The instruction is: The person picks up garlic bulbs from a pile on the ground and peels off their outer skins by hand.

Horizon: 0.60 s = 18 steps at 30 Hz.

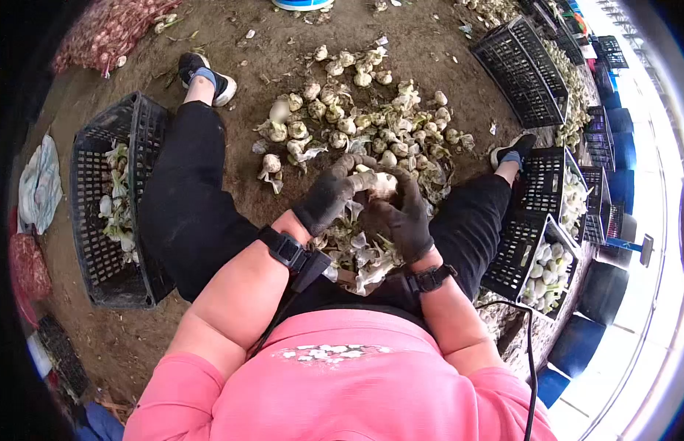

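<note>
A garlic bulb (384,185) with a reddish-brown, partly white surface is held between my two gloved hands, above a pile of garlic. My left hand (329,197), in a dark glove, has its fingers closed at the bulb's left side, near a pale stem-like piece. On the bulb's right side my right hand (407,224), gloved the same way, curls its fingers and thumb around it. Loose garlic bulbs (335,114) with dry skins lie on the ground just beyond. Papery peelings (368,261) are heaped below my hands, between my legs.
On the left stands a black crate (110,275) with some garlic inside. To the right are a crate of white bulbs (549,275), another crate (544,180) behind it and a tilted crate (520,70). Red mesh sacks (107,33) lie far left. A black cable (531,353) hangs at my right.
</note>
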Each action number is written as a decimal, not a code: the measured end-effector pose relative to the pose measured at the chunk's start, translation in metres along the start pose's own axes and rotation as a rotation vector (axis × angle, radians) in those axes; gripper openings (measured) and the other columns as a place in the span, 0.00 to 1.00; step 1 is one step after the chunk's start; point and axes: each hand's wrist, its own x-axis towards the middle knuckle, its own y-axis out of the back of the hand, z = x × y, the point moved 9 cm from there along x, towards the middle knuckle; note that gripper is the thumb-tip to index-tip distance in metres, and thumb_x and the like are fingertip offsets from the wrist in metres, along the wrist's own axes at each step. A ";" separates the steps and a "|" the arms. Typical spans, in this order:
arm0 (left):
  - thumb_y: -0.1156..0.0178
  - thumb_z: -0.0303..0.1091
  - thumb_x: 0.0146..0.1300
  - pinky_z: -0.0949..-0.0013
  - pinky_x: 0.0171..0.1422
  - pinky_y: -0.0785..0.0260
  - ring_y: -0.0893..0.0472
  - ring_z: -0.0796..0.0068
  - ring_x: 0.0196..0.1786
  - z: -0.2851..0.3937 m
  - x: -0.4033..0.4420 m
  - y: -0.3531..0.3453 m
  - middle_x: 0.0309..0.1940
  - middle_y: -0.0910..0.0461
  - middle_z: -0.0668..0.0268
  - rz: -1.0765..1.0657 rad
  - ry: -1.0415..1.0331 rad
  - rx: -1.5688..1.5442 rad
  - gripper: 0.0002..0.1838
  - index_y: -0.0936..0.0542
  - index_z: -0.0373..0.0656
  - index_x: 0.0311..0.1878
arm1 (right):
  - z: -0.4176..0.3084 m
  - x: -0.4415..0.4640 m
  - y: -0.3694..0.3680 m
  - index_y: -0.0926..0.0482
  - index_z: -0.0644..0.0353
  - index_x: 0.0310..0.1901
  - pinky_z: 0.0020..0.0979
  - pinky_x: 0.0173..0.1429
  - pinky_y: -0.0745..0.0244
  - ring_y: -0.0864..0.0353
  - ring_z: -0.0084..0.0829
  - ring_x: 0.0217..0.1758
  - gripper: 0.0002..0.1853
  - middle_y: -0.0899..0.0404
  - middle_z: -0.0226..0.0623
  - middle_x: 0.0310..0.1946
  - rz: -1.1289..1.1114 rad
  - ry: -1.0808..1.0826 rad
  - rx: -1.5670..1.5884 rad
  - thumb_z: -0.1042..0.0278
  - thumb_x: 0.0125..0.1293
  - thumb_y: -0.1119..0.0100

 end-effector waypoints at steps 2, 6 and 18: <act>0.48 0.31 0.64 0.72 0.54 0.31 0.23 0.77 0.48 0.010 -0.005 -0.003 0.43 0.22 0.67 0.019 -0.014 0.187 0.14 0.26 0.40 0.52 | 0.003 0.003 0.009 0.35 0.61 0.59 0.24 0.49 0.27 0.26 0.22 0.44 0.19 0.26 0.35 0.47 0.001 0.114 -0.221 0.70 0.67 0.48; 0.46 0.40 0.66 0.73 0.50 0.30 0.23 0.79 0.45 -0.019 0.006 0.009 0.38 0.21 0.68 -0.018 0.058 0.183 0.14 0.23 0.40 0.47 | 0.013 -0.001 0.007 0.37 0.63 0.59 0.27 0.51 0.27 0.26 0.25 0.48 0.22 0.27 0.36 0.50 -0.026 -0.080 0.082 0.71 0.65 0.47; 0.43 0.38 0.63 0.73 0.54 0.32 0.25 0.78 0.49 -0.002 0.000 0.001 0.46 0.23 0.67 -0.021 -0.045 0.337 0.15 0.25 0.40 0.48 | 0.025 0.000 0.004 0.35 0.64 0.57 0.26 0.52 0.26 0.24 0.25 0.46 0.21 0.25 0.36 0.46 -0.014 -0.084 0.319 0.69 0.65 0.45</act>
